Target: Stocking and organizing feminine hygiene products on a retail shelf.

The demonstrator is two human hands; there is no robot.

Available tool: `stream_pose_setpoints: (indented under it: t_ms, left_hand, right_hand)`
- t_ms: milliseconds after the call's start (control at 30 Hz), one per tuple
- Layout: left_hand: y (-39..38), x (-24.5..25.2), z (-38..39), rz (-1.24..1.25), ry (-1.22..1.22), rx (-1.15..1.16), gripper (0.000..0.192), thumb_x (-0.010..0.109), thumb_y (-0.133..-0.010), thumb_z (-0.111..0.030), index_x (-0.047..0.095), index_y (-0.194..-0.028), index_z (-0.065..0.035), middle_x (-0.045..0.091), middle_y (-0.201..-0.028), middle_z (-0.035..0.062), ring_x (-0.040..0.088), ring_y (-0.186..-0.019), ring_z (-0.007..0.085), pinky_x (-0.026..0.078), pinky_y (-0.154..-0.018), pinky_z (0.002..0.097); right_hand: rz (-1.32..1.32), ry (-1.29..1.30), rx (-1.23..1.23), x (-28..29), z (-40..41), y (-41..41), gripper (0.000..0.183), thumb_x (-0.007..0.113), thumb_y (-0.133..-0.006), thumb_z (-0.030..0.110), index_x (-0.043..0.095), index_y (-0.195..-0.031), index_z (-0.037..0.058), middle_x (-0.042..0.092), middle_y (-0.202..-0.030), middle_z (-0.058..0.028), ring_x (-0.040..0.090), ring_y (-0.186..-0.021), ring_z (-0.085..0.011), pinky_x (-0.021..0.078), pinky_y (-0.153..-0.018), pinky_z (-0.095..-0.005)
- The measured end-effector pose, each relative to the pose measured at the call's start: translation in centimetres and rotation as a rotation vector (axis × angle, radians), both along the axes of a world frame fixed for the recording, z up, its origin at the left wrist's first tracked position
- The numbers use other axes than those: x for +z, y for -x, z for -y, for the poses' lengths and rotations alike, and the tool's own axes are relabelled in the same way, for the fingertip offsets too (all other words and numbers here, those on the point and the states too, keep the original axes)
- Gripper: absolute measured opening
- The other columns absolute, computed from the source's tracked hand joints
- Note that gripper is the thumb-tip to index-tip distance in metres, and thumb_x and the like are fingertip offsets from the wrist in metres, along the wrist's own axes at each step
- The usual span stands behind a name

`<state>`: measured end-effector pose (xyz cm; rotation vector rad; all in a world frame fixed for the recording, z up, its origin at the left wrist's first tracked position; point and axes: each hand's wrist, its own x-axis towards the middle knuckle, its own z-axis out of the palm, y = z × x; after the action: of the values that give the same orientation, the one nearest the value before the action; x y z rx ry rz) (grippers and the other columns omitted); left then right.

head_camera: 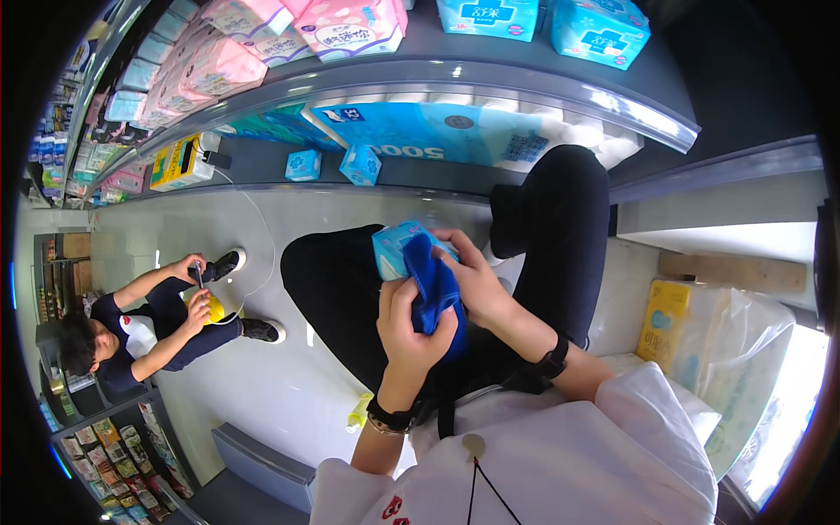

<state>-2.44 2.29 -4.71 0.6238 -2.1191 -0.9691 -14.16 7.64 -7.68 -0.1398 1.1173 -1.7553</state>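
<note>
A light-blue pack of sanitary pads [391, 248] is held above my lap, near my bent knee. A dark-blue cloth [430, 282] is draped over its near right side and hangs down between my hands. My left hand [415, 331] grips the bunched cloth at the pack's lower edge, its thumb pressed on the fabric. From the right, my right hand [482, 282] holds the pack, with fingers along its far side and the thumb on the cloth. The cloth and my fingers cover part of the pack.
Two small blue packs [303, 165] [361, 165] sit on the bottom shelf [256, 161] before a large blue tissue-roll bundle [420, 131]. Pink packs [354, 29] fill the shelf above. A person [144, 328] sits at left holding a phone, a white cable [272, 249] nearby. Wrapped packages [709, 341] stand right.
</note>
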Motion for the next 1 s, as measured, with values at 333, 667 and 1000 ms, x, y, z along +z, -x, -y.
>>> stream_pose_setpoints:
  t_ms: [333,667,1000]
  left_hand:
    - [-0.9,-0.2,2.4,-0.121,-0.522,0.309,0.035,0.057,-0.095,-0.020,0.053,-0.122,0.0030,0.061,-0.111,0.0105,0.058,-0.099,0.0169,0.046,-0.090,0.0303]
    - [-1.3,-1.9,1.9,-0.351,-0.810,0.211,0.046,0.052,-0.098,-0.029,0.047,-0.132,0.0018,0.055,-0.127,0.0134,0.055,-0.115,0.0220,0.042,-0.100,0.0340]
    - [-4.5,0.0,3.2,-0.368,-0.628,0.315,0.047,0.062,-0.088,-0.020,0.050,-0.128,0.0020,0.059,-0.114,0.0134,0.059,-0.100,0.0223,0.048,-0.088,0.0336]
  right_hand:
    - [-0.210,0.104,0.175,2.9,-3.0,2.2,0.031,0.063,-0.095,0.014,0.053,-0.122,0.0033,0.061,-0.108,-0.0068,0.056,-0.099,-0.0116,0.0466,-0.085,-0.0260]
    - [0.274,0.045,0.181,1.2,-3.8,2.2,0.071,0.065,-0.093,0.037,0.029,-0.147,0.0082,0.051,-0.137,-0.0106,0.049,-0.125,-0.0196,0.0435,-0.100,-0.0372]
    - [0.071,0.069,0.146,3.8,-2.3,0.6,0.076,0.069,-0.091,0.032,0.026,-0.148,0.0043,0.051,-0.131,-0.0095,0.053,-0.116,-0.0175,0.0431,-0.097,-0.0331]
